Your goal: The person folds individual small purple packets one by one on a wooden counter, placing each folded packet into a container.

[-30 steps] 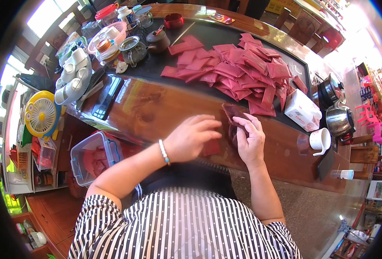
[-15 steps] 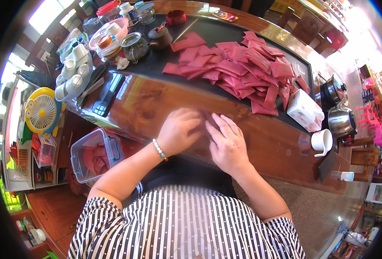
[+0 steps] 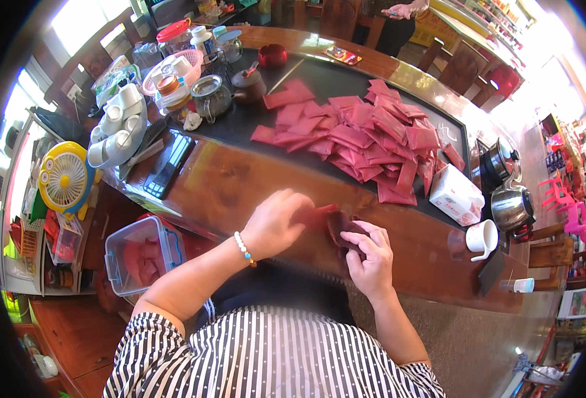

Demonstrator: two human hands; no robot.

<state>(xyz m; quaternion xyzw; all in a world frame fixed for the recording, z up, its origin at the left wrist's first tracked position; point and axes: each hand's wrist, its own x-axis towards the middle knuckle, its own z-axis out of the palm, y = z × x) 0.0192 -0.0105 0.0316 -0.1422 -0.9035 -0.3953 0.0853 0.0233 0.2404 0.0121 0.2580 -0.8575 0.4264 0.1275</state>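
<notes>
Over the table's near edge, my left hand (image 3: pixel 281 222) is closed, pinching one end of a flat red packet (image 3: pixel 317 216) blurred by motion. My right hand (image 3: pixel 371 255) has its fingers curled round a dark maroon, folded piece (image 3: pixel 338 229). The two pieces meet or overlap; whether they are joined I cannot tell. Beyond my hands, a large heap of similar red packets (image 3: pixel 372 136) lies on a black tray (image 3: pixel 230 126). Left of my left forearm stands a clear plastic tub (image 3: pixel 117 265) with blue handles and more red pieces inside.
At the left are a dark phone-like slab (image 3: pixel 169 162), a bowl of white cups (image 3: pixel 117 149), teapots (image 3: pixel 210 98) and a yellow-and-blue fan (image 3: pixel 66 178). Rightward stand a tissue box (image 3: pixel 453 194), a white mug (image 3: pixel 482 239) and a steel kettle (image 3: pixel 510 207). Another person's hand (image 3: pixel 406 10) shows at the far side.
My hands have drawn slightly apart and lower in view, with the red packet and maroon piece now showing between them. Another person has come into view at the far side.
</notes>
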